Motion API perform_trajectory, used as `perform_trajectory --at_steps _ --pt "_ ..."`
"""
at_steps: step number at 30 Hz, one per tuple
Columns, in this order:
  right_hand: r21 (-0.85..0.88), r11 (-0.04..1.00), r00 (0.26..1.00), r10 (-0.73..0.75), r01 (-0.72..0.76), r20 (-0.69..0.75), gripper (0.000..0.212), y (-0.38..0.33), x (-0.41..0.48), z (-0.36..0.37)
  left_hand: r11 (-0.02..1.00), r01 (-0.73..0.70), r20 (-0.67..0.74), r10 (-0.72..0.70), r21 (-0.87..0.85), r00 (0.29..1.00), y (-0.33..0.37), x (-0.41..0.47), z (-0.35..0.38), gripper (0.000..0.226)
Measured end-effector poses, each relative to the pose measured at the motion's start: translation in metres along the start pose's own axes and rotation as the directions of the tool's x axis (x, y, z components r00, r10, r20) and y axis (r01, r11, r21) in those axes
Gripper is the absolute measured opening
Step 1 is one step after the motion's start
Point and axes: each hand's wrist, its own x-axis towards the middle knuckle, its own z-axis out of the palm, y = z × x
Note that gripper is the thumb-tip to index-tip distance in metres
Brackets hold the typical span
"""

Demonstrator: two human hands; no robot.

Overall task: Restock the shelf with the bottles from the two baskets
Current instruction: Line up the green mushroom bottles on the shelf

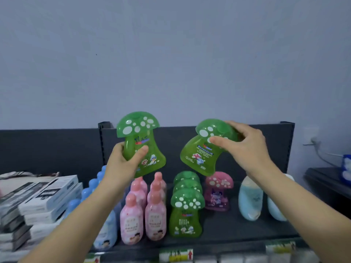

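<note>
Left grip [121, 166] round one green mushroom bottle [137, 128], right grip [245, 147] round a second bottle [197, 158], three more [185, 213] on the shelf [237, 230].

Left of the shelved green mushroom bottles [187, 209], a forearm hides the blue bottles [108, 232]; right, another covers a pale bottle [273, 211]; below, price tags [175, 255] blur.

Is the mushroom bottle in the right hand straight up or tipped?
Tipped. The right hand grips the mushroom bottle by its cap; the body slants down and left.
</note>
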Motion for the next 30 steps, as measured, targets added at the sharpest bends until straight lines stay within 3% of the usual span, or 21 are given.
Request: perform_trajectory --at_steps 7,13,22,30 --pt "-0.054 0.997 0.995 0.053 -0.048 0.086 0.031 0.051 0.082 0.045 0.999 0.019 0.083 -0.015 -0.051 0.996 -0.026 0.094 0.035 0.035" --pt "-0.186 0.972 0.962 0.179 -0.141 0.208 0.037 0.107 0.118 0.082 0.998 -0.033 0.207 0.023 0.046 0.978 -0.046 0.131 0.041 0.029" --pt "-0.477 0.868 0.796 0.385 -0.139 0.468 0.052 0.176 0.130 0.131 0.996 -0.007 0.255 -0.015 0.085 0.967 -0.072 0.145 0.051 0.028" --pt "-0.532 0.841 0.689 0.444 -0.099 0.573 0.053 0.218 0.128 0.155 0.995 0.038 0.216 -0.056 0.087 0.975 -0.087 0.152 0.057 0.028"
